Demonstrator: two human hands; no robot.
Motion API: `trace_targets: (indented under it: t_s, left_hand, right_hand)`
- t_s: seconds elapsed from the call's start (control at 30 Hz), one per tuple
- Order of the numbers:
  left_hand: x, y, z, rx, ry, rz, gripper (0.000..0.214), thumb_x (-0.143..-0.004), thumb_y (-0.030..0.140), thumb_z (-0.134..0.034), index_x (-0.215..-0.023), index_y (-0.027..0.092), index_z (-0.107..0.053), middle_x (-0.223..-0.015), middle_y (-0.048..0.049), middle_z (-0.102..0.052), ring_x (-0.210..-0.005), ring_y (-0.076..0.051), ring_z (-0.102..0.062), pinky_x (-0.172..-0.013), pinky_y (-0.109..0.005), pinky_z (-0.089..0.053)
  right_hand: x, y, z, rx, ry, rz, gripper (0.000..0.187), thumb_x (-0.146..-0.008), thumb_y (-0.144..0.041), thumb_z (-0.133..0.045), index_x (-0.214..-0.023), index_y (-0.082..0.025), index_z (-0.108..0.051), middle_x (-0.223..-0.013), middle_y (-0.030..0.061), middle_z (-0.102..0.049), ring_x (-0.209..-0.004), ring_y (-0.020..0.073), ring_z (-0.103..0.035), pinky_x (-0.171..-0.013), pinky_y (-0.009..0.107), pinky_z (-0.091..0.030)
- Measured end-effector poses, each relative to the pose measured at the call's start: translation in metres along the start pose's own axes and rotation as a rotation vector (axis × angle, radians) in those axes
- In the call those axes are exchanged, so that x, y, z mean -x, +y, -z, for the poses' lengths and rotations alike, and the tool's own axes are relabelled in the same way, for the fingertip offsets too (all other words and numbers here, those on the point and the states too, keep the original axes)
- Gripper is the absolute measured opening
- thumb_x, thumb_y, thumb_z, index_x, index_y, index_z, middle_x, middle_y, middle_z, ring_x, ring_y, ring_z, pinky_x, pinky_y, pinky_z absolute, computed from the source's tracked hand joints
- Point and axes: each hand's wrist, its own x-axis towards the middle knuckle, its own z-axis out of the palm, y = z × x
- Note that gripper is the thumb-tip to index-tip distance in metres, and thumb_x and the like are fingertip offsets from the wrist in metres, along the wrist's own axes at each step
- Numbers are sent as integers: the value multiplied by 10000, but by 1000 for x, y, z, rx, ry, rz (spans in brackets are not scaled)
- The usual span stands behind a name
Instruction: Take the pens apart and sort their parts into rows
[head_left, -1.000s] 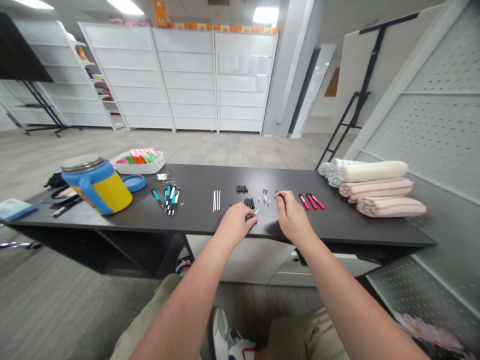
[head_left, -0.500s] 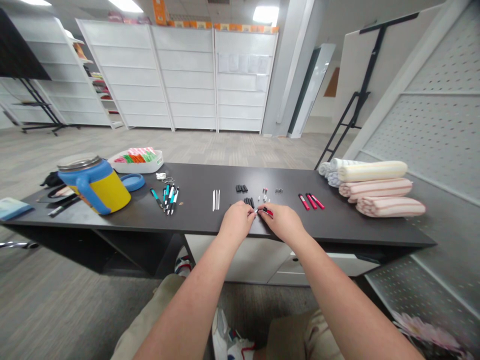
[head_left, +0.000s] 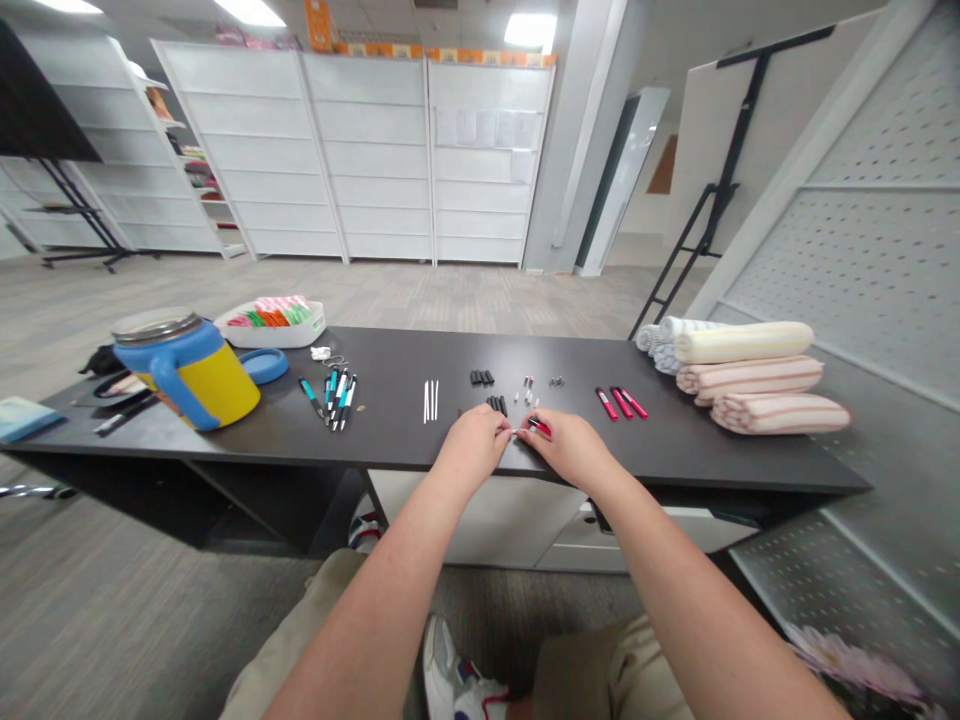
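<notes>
My left hand (head_left: 478, 440) is closed in a pinch on a small pale piece, too small to name surely. Close beside it, my right hand (head_left: 564, 443) grips a red pen barrel (head_left: 539, 428); its fingertips meet the left ones at the pale piece. Just beyond my fingers lie short black tubes (head_left: 496, 404), more black pieces (head_left: 482, 378), small white and red pen tips (head_left: 529, 382) and tiny metal springs (head_left: 556, 382). White thin refills (head_left: 430, 401) lie to the left. On the right are three red pen barrels (head_left: 622, 402).
Several teal, black and white pens (head_left: 343, 398) lie left on the dark table (head_left: 397, 345). Farther left stand a blue-yellow mug (head_left: 199, 375), a blue lid (head_left: 264, 366) and a white basket (head_left: 319, 325) of colourful packets. Rolled towels (head_left: 750, 375) are stacked at the right end.
Both hands stay together over the front of the table. The right hand has shifted slightly, and the red barrel in it is turned a little more downward.
</notes>
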Motion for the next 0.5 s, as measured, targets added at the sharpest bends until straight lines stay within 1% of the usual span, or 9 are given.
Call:
trace_targets:
  t_s: [0.1,0.17,0.27,0.4,0.5]
  left_hand:
    - [1,0,0,-7,-2,-6,147,-936,227,-634,-918,180,-772,-943,-100,-697,-878,-232,-662,-826,-332,-510]
    - [1,0,0,-14,-1,-9,149,-942,220,-624,-913,178,-764,-943,-99,-693,-876,-232,-659,-821,-335,-508]
    - [1,-1,0,-19,-4,-16,146,-945,222,-623,-915,178,-758,-948,-97,-691,-875,-228,-654,-817,-332,-505]
    - [1,-2,0,-11,-13,-50,154,-953,249,-630,-929,183,-767,-947,-96,-691,-900,-229,-654,-845,-330,-502]
    - [1,0,0,-16,-25,-74,156,-954,273,-642,-924,187,-768,-937,-90,-693,-901,-227,-653,-836,-325,-497]
  right_hand:
    - [-1,0,1,-26,3,46,175,-952,-400,-661,-1041,-278,-749,-948,37,-778,-866,226,-703,-720,291,-443]
    - [-3,0,1,-51,-7,90,152,-953,-360,-662,-1027,-269,-759,-1009,46,-772,-926,224,-701,-783,297,-460]
    - [-4,1,1,-64,-19,110,130,-960,-324,-650,-958,-249,-757,-979,47,-751,-914,209,-688,-806,294,-461]
    - [-2,3,-1,-51,3,118,138,-980,-326,-625,-976,-238,-731,-981,51,-732,-913,206,-671,-791,289,-449]
    - [0,3,-2,-92,38,124,147,-997,-315,-594,-982,-226,-710,-959,48,-730,-884,201,-664,-772,287,-439]
